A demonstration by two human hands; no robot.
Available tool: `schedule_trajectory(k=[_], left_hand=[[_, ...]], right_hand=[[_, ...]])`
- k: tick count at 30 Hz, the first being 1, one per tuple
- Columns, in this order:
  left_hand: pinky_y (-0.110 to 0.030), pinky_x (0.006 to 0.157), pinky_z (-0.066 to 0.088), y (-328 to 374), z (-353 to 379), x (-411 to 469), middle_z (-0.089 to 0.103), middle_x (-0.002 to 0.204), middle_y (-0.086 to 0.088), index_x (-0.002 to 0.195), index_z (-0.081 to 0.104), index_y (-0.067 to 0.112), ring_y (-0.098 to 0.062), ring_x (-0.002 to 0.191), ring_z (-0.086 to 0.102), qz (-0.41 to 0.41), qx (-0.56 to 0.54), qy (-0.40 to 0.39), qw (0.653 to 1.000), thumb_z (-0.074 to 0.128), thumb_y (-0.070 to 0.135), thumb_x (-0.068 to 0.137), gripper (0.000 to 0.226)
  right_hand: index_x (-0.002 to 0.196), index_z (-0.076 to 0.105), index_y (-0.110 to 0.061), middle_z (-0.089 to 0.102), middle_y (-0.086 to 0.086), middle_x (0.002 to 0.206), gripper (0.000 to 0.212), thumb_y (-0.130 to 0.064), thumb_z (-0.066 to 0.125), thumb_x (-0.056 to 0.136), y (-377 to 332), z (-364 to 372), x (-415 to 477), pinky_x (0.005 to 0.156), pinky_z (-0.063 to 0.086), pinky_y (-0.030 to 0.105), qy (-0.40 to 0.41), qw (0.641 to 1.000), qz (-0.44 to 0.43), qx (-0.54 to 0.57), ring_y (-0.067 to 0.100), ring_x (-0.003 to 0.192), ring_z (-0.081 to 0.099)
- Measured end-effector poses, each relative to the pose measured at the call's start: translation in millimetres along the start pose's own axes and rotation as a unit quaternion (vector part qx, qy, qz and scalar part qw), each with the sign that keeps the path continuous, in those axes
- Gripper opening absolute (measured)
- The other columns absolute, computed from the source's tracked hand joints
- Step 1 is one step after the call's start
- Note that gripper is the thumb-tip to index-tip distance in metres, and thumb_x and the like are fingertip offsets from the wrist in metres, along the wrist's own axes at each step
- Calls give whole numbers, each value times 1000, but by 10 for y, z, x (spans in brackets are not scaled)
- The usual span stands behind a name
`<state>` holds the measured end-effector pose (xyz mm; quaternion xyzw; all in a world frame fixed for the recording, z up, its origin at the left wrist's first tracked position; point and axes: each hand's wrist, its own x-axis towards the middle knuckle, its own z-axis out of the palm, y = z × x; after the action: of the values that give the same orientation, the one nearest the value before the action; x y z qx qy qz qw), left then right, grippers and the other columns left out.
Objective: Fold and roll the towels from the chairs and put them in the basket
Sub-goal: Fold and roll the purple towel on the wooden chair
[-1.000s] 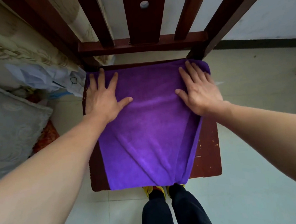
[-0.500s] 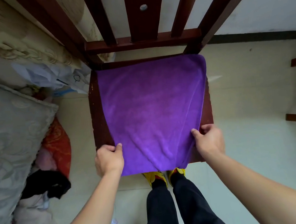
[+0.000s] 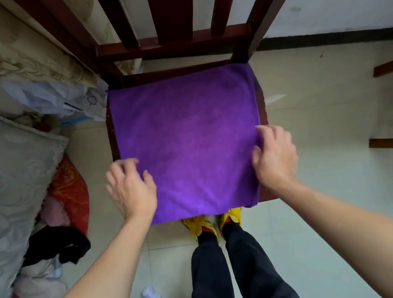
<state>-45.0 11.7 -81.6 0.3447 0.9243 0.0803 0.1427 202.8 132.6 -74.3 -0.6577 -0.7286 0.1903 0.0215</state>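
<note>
Two bare hands rest at the near corners of a purple towel spread flat over the seat of a dark red wooden chair. Left hand: palm down over the towel's near-left corner, fingers loosely spread and slightly curled, thumb lying on the cloth; whether any fabric is pinched beneath cannot be told. Right hand: palm down at the towel's right edge, fingers bent over the hem, thumb on the upper surface; a firm grip cannot be confirmed. Towel: covers nearly the whole seat, far edge just short of the chair's back rail, near edge hanging slightly past the seat's front, surface smooth with faint creases near the front. Chair seat: thin strips of wood visible along the left and right of the cloth. Below the seat front: yellow shoes and dark trousers of the person. Floor: pale tiles, a small white bottle near the left forearm. Left margin: a grey patterned cushion and a heap of mixed clothing
</note>
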Motion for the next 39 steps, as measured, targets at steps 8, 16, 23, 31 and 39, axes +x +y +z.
schedule_trajectory(k=[8,16,23,31,39], left_hand=[[-48,112,25,-26,230,76,5,161,-15,152,19,24,-34,147,4,136,119,-154,971,47,46,95,67],[-46,95,36,-185,-9,-166,49,127,-24,120,58,5,-42,116,45,-4,-63,-7,998,64,18,85,37],[-38,86,47,-649,-44,-828,65,102,-18,101,65,6,-37,102,61,-416,-196,-62,886,62,4,82,19],[-36,77,48,-852,657,-792,64,115,-10,118,53,9,-22,103,58,-425,-402,-201,786,64,-1,81,40],[-32,65,44,-874,359,-865,59,85,-6,79,57,15,-18,76,50,-359,-398,-188,823,69,4,82,17]], right_hand=[[147,36,-17,27,7,158,58,-26,54,92,228,338,-48,101,41,46,-134,971,-170,-104,27,146,22],[109,60,-16,58,4,114,24,-28,61,88,245,-55,-312,79,48,40,-69,997,-33,11,25,106,53],[71,60,-17,66,2,69,20,-36,60,79,317,165,-1191,67,53,38,-154,894,380,179,28,73,64],[98,61,-12,60,4,98,22,-12,74,80,308,711,-1150,85,51,41,-214,818,404,350,17,85,58],[69,59,-6,53,7,64,28,-24,55,90,325,428,-1302,52,38,25,-149,853,365,342,20,61,47]])
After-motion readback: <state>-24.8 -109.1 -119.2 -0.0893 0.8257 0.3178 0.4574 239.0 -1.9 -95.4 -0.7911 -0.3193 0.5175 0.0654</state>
